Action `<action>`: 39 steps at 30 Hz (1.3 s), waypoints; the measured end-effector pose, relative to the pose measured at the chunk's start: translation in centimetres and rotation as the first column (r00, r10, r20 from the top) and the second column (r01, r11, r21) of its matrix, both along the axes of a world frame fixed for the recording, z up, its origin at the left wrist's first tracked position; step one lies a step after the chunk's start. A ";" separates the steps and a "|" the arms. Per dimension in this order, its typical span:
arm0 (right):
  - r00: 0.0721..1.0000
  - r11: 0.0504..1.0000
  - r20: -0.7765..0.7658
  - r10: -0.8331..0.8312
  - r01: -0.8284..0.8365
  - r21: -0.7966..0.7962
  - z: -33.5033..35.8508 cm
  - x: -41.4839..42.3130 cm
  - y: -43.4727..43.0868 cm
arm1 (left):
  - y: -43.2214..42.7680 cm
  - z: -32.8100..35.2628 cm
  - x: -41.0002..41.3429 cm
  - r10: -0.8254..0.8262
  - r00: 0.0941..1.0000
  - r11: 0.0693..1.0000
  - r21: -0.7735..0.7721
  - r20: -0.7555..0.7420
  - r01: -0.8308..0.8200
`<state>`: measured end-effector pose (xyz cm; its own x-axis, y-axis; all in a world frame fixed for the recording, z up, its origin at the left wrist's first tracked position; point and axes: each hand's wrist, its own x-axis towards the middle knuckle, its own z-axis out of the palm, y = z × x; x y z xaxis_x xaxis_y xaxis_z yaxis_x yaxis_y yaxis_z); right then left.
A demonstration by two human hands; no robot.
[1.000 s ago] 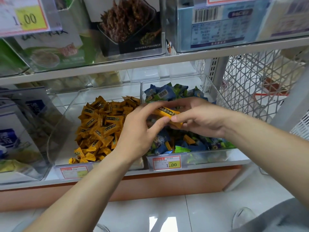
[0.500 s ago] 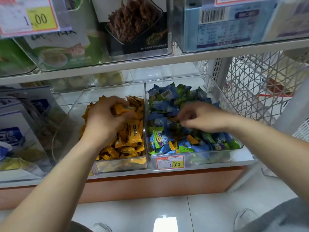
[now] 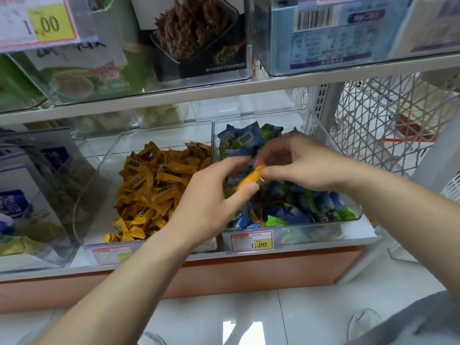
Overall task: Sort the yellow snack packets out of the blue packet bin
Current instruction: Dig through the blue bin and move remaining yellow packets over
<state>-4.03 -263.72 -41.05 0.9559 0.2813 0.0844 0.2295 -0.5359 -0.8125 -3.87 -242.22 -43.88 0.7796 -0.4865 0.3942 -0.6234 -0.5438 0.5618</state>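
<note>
Handover mid-air over the blue packet bin (image 3: pixel 323 229). One yellow packet (image 3: pixel 250 180) sits between both hands, lifted clear of the blue packets (image 3: pixel 313 202). The right hand (image 3: pixel 301 165) pinches its upper end with curled fingertips, and the left hand (image 3: pixel 211 205) closes thumb and fingers round its lower half. Both hands are narrow and on the same packet.

To do this step well:
- The left hand should get a firm pinch before the right lets go, because the wrapper looks slick and thin.
- The right hand should release cleanly without tugging. A tug risks a drop back into the blue pile.
- The left hand then carries it sideways over the divider to the yellow packet bin (image 3: pixel 99 170) just beside, and drops it on the yellow pile (image 3: pixel 154 185), not on the rim.
- The right hand is free to go straight back in. More yellow strays (image 3: pixel 254 215) show low near the front wall, partly buried, so the task is not done yet.
</note>
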 end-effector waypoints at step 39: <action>0.979 0.891 -0.202 -0.029 -0.066 -0.449 -5.0 3.2 0.2 | 3.7 0.3 2.7 0.178 0.981 0.980 -0.074 -0.075 -0.183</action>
